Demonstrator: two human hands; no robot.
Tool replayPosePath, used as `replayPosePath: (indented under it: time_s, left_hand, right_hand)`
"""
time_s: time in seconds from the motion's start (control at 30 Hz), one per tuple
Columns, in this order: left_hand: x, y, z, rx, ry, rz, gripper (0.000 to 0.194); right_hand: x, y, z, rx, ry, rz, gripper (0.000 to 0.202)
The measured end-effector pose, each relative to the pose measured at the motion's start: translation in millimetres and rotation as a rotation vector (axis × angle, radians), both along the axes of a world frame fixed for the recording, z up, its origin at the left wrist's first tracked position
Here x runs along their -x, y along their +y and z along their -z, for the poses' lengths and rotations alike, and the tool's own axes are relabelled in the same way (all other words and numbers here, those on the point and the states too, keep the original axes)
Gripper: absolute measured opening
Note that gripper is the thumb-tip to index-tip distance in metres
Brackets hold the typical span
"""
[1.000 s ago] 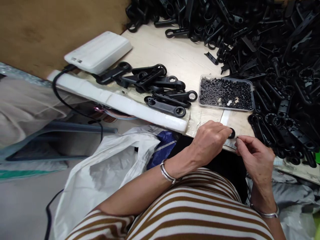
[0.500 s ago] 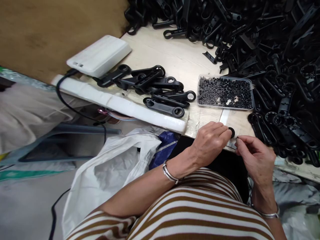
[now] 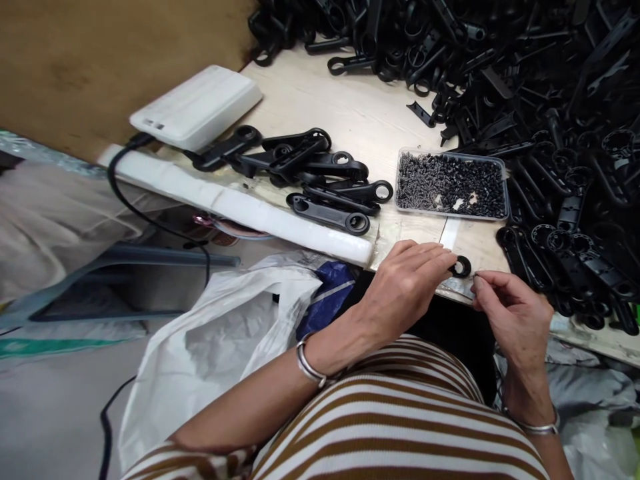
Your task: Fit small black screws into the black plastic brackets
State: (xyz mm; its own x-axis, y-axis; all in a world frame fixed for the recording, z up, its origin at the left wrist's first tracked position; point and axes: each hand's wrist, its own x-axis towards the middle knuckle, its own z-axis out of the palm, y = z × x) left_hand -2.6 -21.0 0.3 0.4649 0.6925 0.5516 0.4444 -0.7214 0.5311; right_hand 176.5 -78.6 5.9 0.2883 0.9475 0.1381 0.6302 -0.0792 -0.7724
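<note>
Left hand (image 3: 413,280): back uppermost, fingers nearly straight, close together, directed rightward over the table's near edge (image 3: 381,260); forearm slanted. Right hand (image 3: 517,317): just beside, same edge, thumb and forefinger pinched, remaining fingers mostly hidden, forearm steeper.

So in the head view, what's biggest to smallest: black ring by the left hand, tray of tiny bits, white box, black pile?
1. Black pile
2. White box and tray of tiny bits: too alike to rank
3. Black ring, partly covered by the left hand
</note>
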Motion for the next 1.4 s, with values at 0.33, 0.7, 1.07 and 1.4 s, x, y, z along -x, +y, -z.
replayPosePath:
  time_s: [0.33, 0.7, 1.07, 1.4]
  left_hand:
    - [-4, 9, 2.8, 0.05, 0.012, -0.004, 0.017]
    - [-14, 18, 4.1, 0.085, 0.211, 0.046, 0.019]
    - [-18, 14, 7.5, -0.008, 0.141, 0.023, 0.027]
    - [-21, 13, 11.6, -0.152, 0.043, -0.004, 0.029]
  right_hand:
    - [1, 1, -1.5, -0.004, 0.0, -0.012, 0.015]
    - [0, 2, -0.1, 0.0, 0.006, -0.01, 0.017]
    - [0, 2, -0.3, -0.001, 0.004, -0.014, 0.015]
    - [1, 0, 4.2, -0.019, 0.001, -0.004, 0.014]
